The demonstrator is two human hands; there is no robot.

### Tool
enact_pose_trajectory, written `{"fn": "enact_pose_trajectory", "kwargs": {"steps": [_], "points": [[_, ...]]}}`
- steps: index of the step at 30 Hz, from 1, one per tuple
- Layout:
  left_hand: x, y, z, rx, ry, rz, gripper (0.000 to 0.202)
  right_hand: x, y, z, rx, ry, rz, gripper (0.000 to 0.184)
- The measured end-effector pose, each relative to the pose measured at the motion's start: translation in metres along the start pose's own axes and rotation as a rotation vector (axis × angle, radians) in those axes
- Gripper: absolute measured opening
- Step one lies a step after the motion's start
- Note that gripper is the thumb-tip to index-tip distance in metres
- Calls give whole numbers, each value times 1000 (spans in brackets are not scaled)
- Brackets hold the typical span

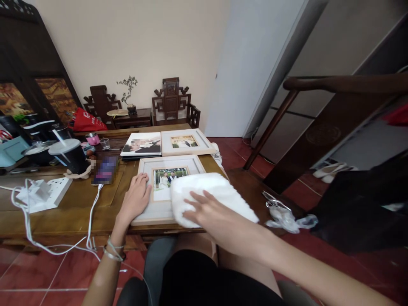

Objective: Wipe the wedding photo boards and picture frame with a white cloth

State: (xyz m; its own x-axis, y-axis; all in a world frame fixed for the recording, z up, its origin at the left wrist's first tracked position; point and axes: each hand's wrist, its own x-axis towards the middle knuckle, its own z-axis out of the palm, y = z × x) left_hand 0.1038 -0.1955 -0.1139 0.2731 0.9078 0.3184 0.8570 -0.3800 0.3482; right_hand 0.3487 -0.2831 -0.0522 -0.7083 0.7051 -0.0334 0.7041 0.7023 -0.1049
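A light wooden picture frame (149, 163) with a photo lies flat at the near edge of the wooden table (79, 204). My left hand (137, 197) rests flat on the frame's left border, fingers stretched out. My right hand (207, 210) presses flat on a white cloth (219, 189) that covers the frame's right half, fingers spread. Two more framed pictures, one dark (142, 144) and one light (185, 142), lie farther back on the table.
A phone (105, 170) on a cable, a white power strip (47, 191), a black cup with a straw (72, 155) and small cups sit at the left. Crumpled plastic (287, 216) lies on a bench at the right. Carved chairs (172, 102) stand behind.
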Motion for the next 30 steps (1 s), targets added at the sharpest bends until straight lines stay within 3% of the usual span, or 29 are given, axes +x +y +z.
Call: {"fn": "enact_pose_trajectory", "kwargs": {"steps": [3, 6, 13, 16, 25, 27, 30], "points": [[0, -8, 6, 23, 1, 65, 47, 28, -17, 7, 17, 28, -66, 47], [0, -14, 10, 37, -15, 90, 50, 35, -21, 14, 4, 55, -73, 36], [0, -15, 11, 35, -8, 118, 51, -28, 13, 4, -111, 92, 75, 37], [1, -15, 12, 16, 16, 122, 49, -38, 18, -3, -129, 72, 95, 38], [2, -16, 12, -2, 5, 109, 49, 41, -29, 4, -3, 10, -51, 36], [2, -15, 11, 2, -10, 119, 49, 38, -30, 6, -17, 25, -50, 35], [2, -15, 10, 2, -5, 125, 49, 8, -15, 9, -44, 65, 14, 37]]}}
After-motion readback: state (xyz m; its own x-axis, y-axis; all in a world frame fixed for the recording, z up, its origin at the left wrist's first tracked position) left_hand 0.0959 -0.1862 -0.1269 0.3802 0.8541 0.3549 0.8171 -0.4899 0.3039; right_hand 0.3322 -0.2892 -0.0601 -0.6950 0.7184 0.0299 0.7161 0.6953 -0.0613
